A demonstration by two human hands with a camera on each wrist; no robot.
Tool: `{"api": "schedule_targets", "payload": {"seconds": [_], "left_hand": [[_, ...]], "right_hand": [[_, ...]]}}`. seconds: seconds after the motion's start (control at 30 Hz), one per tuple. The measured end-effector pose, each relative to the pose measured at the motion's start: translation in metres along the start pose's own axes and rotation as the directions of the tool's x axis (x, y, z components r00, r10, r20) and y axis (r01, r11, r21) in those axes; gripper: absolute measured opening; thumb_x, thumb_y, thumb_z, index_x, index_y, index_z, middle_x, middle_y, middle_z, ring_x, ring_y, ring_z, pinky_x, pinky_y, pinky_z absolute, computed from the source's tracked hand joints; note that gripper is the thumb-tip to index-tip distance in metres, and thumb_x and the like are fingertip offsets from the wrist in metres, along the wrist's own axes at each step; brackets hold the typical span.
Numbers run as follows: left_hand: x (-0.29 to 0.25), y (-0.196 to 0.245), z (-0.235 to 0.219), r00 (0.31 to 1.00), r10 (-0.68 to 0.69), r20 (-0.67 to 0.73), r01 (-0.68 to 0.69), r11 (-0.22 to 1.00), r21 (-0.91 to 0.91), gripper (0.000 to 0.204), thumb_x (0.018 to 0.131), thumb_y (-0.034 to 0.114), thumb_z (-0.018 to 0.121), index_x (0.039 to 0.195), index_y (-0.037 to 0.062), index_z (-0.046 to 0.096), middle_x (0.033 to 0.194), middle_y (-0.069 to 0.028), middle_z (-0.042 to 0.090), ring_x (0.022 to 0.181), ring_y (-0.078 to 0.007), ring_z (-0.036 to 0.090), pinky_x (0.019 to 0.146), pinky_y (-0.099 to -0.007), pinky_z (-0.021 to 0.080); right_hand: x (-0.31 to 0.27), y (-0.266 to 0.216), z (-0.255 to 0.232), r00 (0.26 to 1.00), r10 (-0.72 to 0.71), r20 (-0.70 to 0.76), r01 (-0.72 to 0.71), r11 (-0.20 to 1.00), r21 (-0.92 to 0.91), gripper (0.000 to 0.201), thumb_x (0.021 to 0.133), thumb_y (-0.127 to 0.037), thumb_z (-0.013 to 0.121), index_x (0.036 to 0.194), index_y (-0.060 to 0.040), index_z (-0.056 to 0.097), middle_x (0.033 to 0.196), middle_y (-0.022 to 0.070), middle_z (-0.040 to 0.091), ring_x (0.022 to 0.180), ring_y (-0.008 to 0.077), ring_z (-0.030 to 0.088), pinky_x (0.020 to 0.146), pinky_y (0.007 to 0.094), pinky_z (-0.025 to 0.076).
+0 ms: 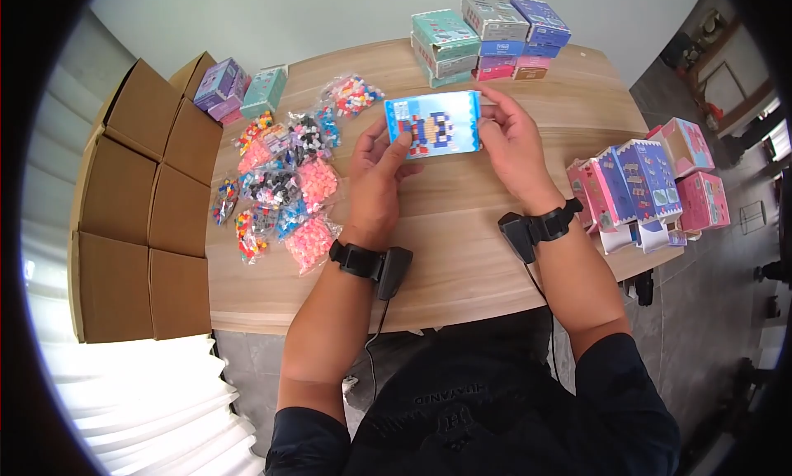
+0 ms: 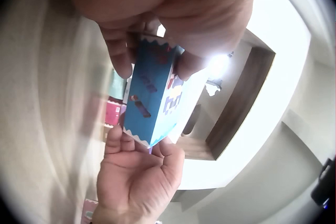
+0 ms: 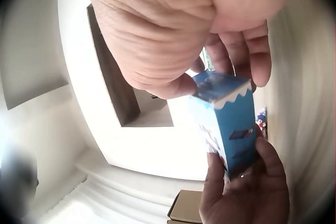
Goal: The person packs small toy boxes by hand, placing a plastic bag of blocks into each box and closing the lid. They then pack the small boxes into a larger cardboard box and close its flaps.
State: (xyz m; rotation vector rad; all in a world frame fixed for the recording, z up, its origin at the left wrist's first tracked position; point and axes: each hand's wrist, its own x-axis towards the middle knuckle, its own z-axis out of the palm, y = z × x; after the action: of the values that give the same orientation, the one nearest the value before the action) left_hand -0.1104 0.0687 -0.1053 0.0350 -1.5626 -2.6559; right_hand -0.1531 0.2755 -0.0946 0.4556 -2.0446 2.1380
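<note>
A small blue box (image 1: 434, 124) with a pixel-block figure printed on its front is held up over the table between both hands. At its left end my left hand (image 1: 382, 170) grips it, the thumb lying on the printed face. The other end is held by my right hand (image 1: 517, 146), thumb at the front edge and fingers behind. From the left wrist, the wavy-edged side panel of the box (image 2: 149, 90) faces the camera. In the right wrist view, one end and a side of the box (image 3: 233, 121) show below the right hand.
Clear bags of colourful small blocks (image 1: 285, 179) lie on the left of the table (image 1: 462, 253). Brown cartons (image 1: 115, 216) stand beyond them. Stacked boxes (image 1: 495, 39) sit at the back, two small stacks (image 1: 221, 88) at back left, and opened pink and purple boxes (image 1: 639, 183) at right.
</note>
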Motion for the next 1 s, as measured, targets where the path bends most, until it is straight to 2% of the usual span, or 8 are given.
{"api": "schedule_targets", "payload": {"seconds": [0.43,0.53,0.6,0.63,0.7,0.83,0.93,1.0], "left_hand": [[0.001,0.004,-0.011,0.96,-0.188,0.208,0.259,0.879,-0.4,0.033,0.108,0.033,0.057,0.129,0.0078,0.061,0.112,-0.0075,0.075,0.091,-0.0182,0.074,0.076,-0.0323,0.062],[0.003,0.002,-0.017,0.929,-0.171,0.327,0.314,0.833,-0.455,0.032,0.107,0.034,0.058,0.126,0.0093,0.064,0.113,-0.0068,0.075,0.09,-0.0174,0.074,0.073,-0.0316,0.06],[0.002,0.003,-0.018,0.915,-0.181,0.362,0.351,0.801,-0.485,0.032,0.106,0.035,0.06,0.126,0.0105,0.065,0.112,-0.0061,0.075,0.09,-0.0169,0.074,0.072,-0.0312,0.059],[0.001,0.004,-0.017,0.906,-0.185,0.38,0.369,0.784,-0.499,0.032,0.106,0.035,0.06,0.125,0.0111,0.066,0.112,-0.0058,0.075,0.09,-0.0167,0.074,0.071,-0.031,0.058],[-0.001,0.005,-0.017,0.888,-0.208,0.411,0.412,0.756,-0.508,0.034,0.103,0.033,0.063,0.126,0.0088,0.067,0.116,-0.0064,0.075,0.1,-0.0185,0.073,0.086,-0.0357,0.059],[0.0,-0.002,-0.024,0.816,-0.205,0.541,0.517,0.678,-0.522,0.044,0.102,0.032,0.062,0.133,0.0017,0.063,0.126,-0.0134,0.072,0.113,-0.0265,0.071,0.103,-0.0425,0.055],[-0.002,0.008,-0.021,0.772,-0.169,0.613,0.552,0.658,-0.512,0.048,0.101,0.031,0.061,0.137,-0.0011,0.061,0.131,-0.0164,0.071,0.117,-0.0293,0.07,0.107,-0.0435,0.053],[-0.003,0.01,-0.022,0.757,-0.164,0.632,0.565,0.65,-0.508,0.049,0.101,0.031,0.061,0.138,-0.0017,0.06,0.132,-0.0165,0.071,0.117,-0.0293,0.07,0.108,-0.0432,0.052]], "right_hand": [[-0.003,-0.021,0.0,0.96,0.21,0.187,-0.28,0.787,0.55,0.046,0.107,-0.019,0.06,0.152,-0.0112,0.052,0.131,0.007,0.069,0.104,0.0152,0.072,0.071,0.033,0.061],[-0.002,-0.02,0.001,0.914,0.2,0.353,-0.401,0.577,0.711,0.046,0.106,-0.016,0.06,0.149,-0.0037,0.051,0.133,0.0115,0.068,0.12,0.0249,0.067,0.097,0.0436,0.057],[0.006,0.0,0.006,0.96,0.238,0.149,-0.279,0.87,0.407,0.04,0.105,-0.019,0.057,0.142,-0.0043,0.059,0.137,0.0149,0.066,0.128,0.0289,0.062,0.107,0.0432,0.05],[0.013,-0.005,0.009,0.85,0.453,0.269,-0.484,0.471,0.737,0.038,0.104,-0.017,0.057,0.139,-0.0043,0.061,0.137,0.0159,0.065,0.129,0.0303,0.062,0.108,0.0424,0.049],[0.041,0.029,0.007,0.946,0.184,0.268,-0.201,0.979,0.038,0.038,0.102,-0.014,0.057,0.138,-0.0038,0.062,0.137,0.0179,0.065,0.132,0.0312,0.06,0.11,0.0411,0.047],[0.078,0.027,0.05,0.837,0.23,0.496,-0.164,0.971,-0.173,0.046,0.101,-0.016,0.066,0.145,-0.0051,0.057,0.139,0.0156,0.063,0.134,0.0336,0.058,0.113,0.0438,0.047],[0.11,0.061,0.095,0.755,-0.199,0.625,0.491,0.803,-0.338,0.048,0.1,-0.017,0.067,0.146,-0.0077,0.058,0.146,0.0196,0.057,0.141,0.0346,0.051,0.114,0.0413,0.045],[0.117,0.059,0.11,0.729,-0.155,0.667,0.536,0.735,-0.415,0.05,0.098,-0.02,0.068,0.145,-0.0087,0.059,0.15,0.0219,0.053,0.145,0.0358,0.047,0.115,0.0423,0.044]]}}
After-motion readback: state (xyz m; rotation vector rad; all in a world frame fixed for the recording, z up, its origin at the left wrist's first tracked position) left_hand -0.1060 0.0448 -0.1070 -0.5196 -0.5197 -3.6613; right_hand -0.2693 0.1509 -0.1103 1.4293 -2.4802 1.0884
